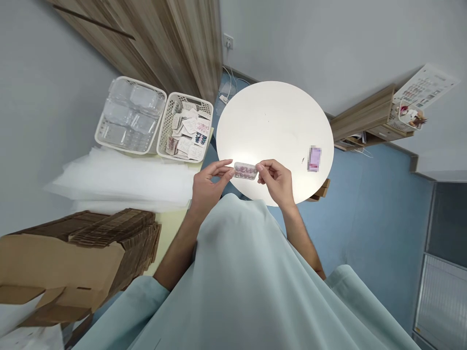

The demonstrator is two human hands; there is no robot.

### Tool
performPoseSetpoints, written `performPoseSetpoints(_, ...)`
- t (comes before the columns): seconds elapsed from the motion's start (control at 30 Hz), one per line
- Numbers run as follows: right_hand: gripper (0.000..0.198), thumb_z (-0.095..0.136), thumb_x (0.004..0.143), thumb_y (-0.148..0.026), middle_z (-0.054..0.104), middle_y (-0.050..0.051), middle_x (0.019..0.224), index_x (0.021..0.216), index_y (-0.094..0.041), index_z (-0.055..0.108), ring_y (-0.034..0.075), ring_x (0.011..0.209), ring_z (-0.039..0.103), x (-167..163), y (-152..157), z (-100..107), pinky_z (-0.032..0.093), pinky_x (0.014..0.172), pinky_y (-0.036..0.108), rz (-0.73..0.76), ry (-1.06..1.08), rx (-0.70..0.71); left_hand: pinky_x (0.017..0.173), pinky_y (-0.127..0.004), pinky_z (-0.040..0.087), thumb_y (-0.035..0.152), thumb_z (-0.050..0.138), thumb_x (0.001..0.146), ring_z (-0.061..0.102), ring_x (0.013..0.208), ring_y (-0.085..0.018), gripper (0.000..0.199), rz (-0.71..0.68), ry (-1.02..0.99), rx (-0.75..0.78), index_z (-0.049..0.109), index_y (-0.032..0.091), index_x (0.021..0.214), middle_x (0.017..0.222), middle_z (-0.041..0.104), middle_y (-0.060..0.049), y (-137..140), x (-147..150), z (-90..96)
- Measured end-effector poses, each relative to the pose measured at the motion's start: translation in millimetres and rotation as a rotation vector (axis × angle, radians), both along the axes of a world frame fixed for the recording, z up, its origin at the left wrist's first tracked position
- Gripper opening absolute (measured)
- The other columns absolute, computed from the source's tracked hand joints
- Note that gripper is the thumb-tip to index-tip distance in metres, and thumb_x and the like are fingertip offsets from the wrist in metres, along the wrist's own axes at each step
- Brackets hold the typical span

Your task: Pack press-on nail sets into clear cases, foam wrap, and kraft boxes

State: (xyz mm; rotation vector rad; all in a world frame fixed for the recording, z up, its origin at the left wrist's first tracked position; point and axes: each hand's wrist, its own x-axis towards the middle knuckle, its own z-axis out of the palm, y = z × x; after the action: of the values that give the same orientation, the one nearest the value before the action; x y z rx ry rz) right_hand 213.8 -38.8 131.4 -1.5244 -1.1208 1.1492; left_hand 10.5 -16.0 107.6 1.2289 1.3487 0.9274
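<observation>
Between both hands, near the front edge of the round white table (270,116), is a small clear plastic pack (245,170) with rows of pinkish, rounded pieces inside. What those pieces are is too small to tell. My left hand (211,182) pinches the pack's left end between thumb and fingers. Its right end is gripped by my right hand (276,180), thumb against curled fingers. A blurred purple rectangular item (314,159) lies on the table's right side.
To the left, a white basket (160,141) holds several small cards and packs. Beside it, another basket (100,127) holds clear plastic boxes. White sheets (124,177) and folded brown cardboard boxes (116,231) lie nearer. A wooden shelf (365,114) stands at the right wall.
</observation>
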Motion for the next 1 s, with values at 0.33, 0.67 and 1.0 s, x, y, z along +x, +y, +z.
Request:
performPoseSetpoints(0.33,0.026,0.061,0.109,-0.049,0.073,0.003,0.096,0.104,-0.027,0.076,0.018,0.083,0.075,0,-14,3,0.061,0.072,0.033,0.118,-0.231,0.243,0.052,-0.028,0.042,0.068,0.072,0.091,0.054,0.054,-0.014,0.05,-0.091,-0.044,-0.249,0.084,0.019,0.091,0.063,0.066,-0.002,13,-4,-2.6)
performPoseSetpoints(0.67,0.028,0.063,0.107,-0.051,0.076,0.004,0.102,0.106,-0.028,0.079,0.017,0.078,0.075,9,-25,-3,0.061,0.07,0.033,0.139,-0.228,0.127,0.062,-0.029,0.055,0.052,0.088,0.079,0.063,0.064,-0.014,0.036,0.026,-0.122,-0.129,0.081,0.02,0.096,0.081,0.075,-0.004,21,0,8.3)
performPoseSetpoints(1.0,0.032,0.071,0.1,-0.054,0.078,0.002,0.103,0.119,-0.028,0.071,0.016,0.075,0.073,16,-26,-16,0.06,0.072,0.033,0.023,-0.163,0.041,0.062,-0.029,0.058,0.052,0.081,0.087,0.066,0.063,-0.014,0.031,-0.057,-0.025,-0.024,0.08,0.022,0.096,0.086,0.078,-0.004,20,7,14.8)
